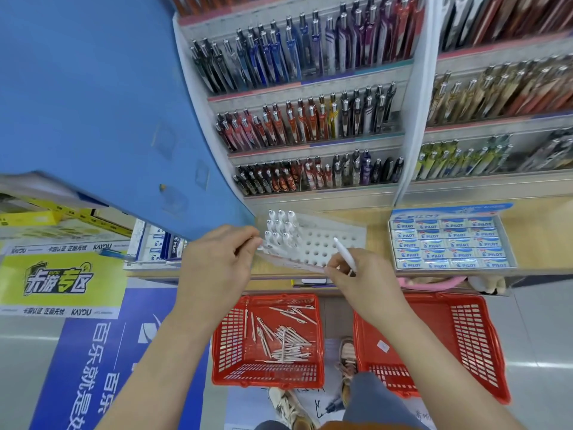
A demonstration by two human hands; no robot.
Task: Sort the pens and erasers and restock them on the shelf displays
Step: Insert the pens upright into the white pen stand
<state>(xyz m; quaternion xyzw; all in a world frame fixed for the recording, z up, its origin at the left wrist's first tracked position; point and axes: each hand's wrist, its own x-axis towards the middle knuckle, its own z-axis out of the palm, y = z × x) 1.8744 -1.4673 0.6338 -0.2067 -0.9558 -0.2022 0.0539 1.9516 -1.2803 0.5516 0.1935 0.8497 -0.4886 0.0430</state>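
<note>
A white perforated pen holder point(322, 240) sits on the wooden shelf ledge, with several white pens point(280, 226) standing in its left holes. My left hand point(217, 262) pinches the holder's front left corner. My right hand point(356, 277) grips a single white pen point(343, 254), its tip pointing up over the holder's right side, while its fingers touch the holder's front edge. On the floor below, a red basket point(229, 333) holds several loose white pens point(283, 336). A second red basket point(465, 339) to its right holds one small white item.
A display box of Pilot erasers point(449, 243) stands on the ledge at the right, another point(158, 243) at the left. Tiered racks of coloured pens point(310, 119) rise behind. A blue panel point(108, 103) juts out at the left. My feet stand between the baskets.
</note>
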